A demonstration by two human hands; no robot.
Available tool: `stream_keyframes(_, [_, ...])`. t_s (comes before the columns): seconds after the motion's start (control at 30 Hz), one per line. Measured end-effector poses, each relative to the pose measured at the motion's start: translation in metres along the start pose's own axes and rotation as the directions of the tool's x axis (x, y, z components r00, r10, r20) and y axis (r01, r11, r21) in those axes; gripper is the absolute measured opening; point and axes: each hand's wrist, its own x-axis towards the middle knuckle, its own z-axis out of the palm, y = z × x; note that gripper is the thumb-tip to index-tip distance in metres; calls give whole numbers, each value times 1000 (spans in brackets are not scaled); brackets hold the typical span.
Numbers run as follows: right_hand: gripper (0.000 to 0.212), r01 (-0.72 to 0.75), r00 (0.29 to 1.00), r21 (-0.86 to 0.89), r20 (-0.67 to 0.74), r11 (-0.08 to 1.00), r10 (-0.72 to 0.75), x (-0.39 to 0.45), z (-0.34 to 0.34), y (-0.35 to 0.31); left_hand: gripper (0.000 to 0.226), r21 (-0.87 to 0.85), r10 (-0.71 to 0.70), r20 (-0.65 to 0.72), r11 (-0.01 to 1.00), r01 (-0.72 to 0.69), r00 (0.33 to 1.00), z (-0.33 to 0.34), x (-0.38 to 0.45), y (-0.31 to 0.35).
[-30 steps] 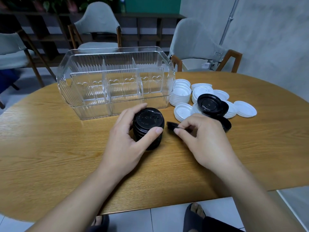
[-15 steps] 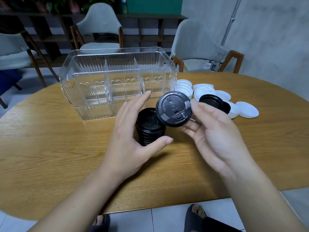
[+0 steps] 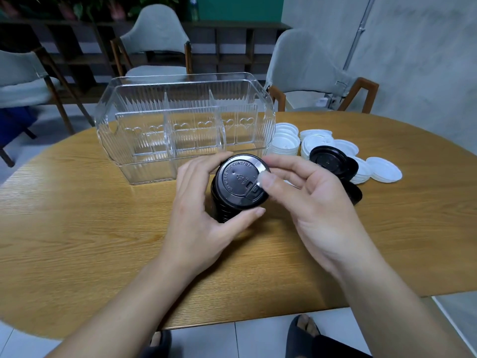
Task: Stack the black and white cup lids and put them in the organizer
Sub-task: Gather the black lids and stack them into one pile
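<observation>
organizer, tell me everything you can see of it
The organizer is a clear plastic box, oblong with rounded corners and ribbed walls. Upright dividers split it into compartments, and heart shapes are embossed along its lower front panel. It stands upright and open-topped on the table, behind the hands, with no lids inside. White lids sit right beside its right end; whether they touch it is unclear. Neither hand touches it.

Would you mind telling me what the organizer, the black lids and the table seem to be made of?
Organizer: clear, glossy rigid plastic, probably acrylic; the table shows through its ribbed walls.
Black lid stack: thin moulded plastic, slightly shiny; the top lid bears raised lettering.
Table: wood or wood veneer, satin; the grain is visible.
</observation>
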Motion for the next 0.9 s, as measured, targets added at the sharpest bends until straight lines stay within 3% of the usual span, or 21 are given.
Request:
stream_keyframes(0.1, [55, 72, 997, -105, -6, 992, -73, -2, 4, -2, 80, 16, -12, -10, 1000, 12, 1000, 0, 1, 0])
stream_keyframes(0.17, [62, 157, 987, -265, 1, 952, -162, -3, 6, -2, 75, 52, -5, -11, 999, 6, 1000, 0, 2, 0])
stream_keyframes(0.27, [72, 294, 949, -550, 72, 782, -306, -8, 8, -1, 76, 113, 14, -31, 994, -10, 999, 0, 2, 1])
stream_keyframes(0.33, [74, 345, 926, -644, 117, 683, -358, -11, 11, -2, 84, 144, 14, -60, 990, -5, 998, -1, 2, 2])
stream_keyframes(0.43, [74, 350, 923, -677, 132, 648, -361, -11, 14, 0, 86, 174, 32, -80, 985, -18, 996, -1, 2, 4])
stream_keyframes(0.53, [69, 307, 940, -653, 94, 692, -328, -5, 11, 0, 87, 125, 7, -31, 992, -3, 1000, -2, 2, 1])
stream_keyframes(0.7, [52, 235, 967, -501, 34, 833, -253, 11, -2, 3, 120, -110, -267, 158, 952, 286, 951, -1, -1, -8])
stream_keyframes(0.77, [50, 225, 972, -532, 63, 817, -227, 13, -3, 5, 123, -155, -328, 206, 920, 361, 922, 1, -2, -7])
stream_keyframes(0.9, [48, 237, 971, -619, 164, 748, -172, 13, -1, 12, 111, -103, -343, 206, 924, 369, 916, 4, -2, -10])
